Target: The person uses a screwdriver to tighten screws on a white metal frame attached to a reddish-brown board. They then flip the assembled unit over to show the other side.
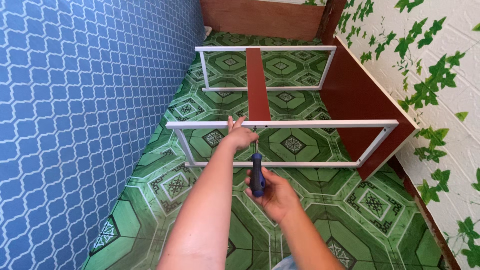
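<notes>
A right hand (274, 194) grips the blue-and-black-handled screwdriver (257, 172), tip up at the near white metal shelf frame (320, 123). Beside the tip, the left hand (240, 136) pinches the rail. The rubbery handle likely grips well; the frame looks light and stiff.

Screwdriver (257, 172): blue-and-black handle, thin metal shaft, held upright with its tip at the near white metal frame (285, 124).

Near white metal frame: rectangular, standing on edge, joined to a reddish-brown board just behind the screwdriver tip.
</notes>
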